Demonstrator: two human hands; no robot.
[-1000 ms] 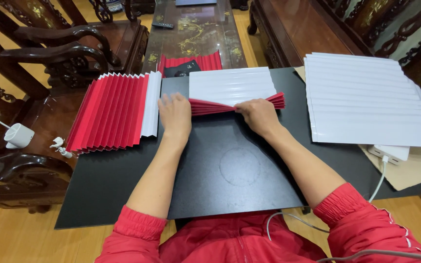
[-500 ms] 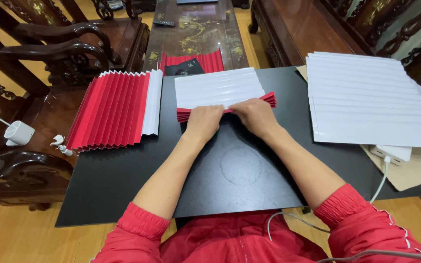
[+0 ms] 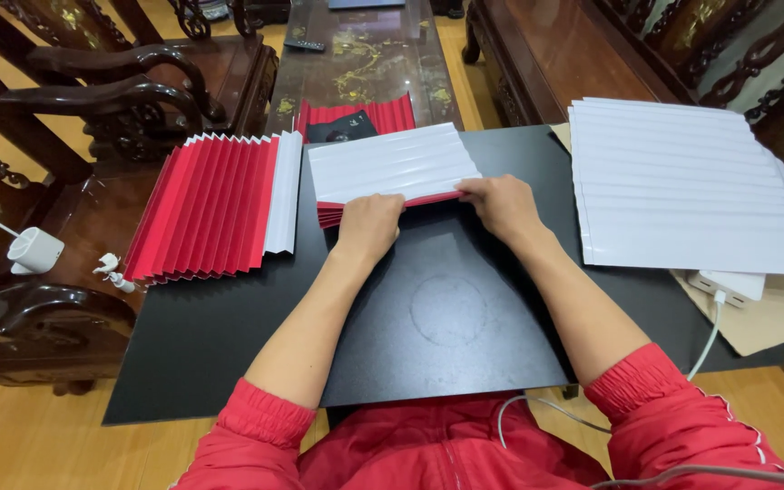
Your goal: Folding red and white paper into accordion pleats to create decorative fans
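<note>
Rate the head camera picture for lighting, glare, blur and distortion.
Head view: even, soft light with faint shadows under the left hand and right hand; a dull sheen and a round mark on the black board; glossy reflections on the dark wooden table; the pleated paper is sharp, with no motion blur; wide-angle stretch splays the sleeves and board edges towards the corners.

A: Surface (image 3: 229, 363)?
B: Flat, matte black, with a faint circular mark near the middle.

A: Lying on it, left side?
B: Red pleated sheet with a white edge strip (image 3: 215, 207), spread open, far-left.

A: Centre?
B: White pleated sheet (image 3: 392, 161) over a red folded stack (image 3: 330, 216), pressed at the near edge by both hands (image 3: 369, 227).

A: Right side?
B: Large white creased sheet (image 3: 691, 195), overhanging the right edge; below it, tan paper (image 3: 773, 322) and a white charger block (image 3: 728, 286) with cable.
</note>
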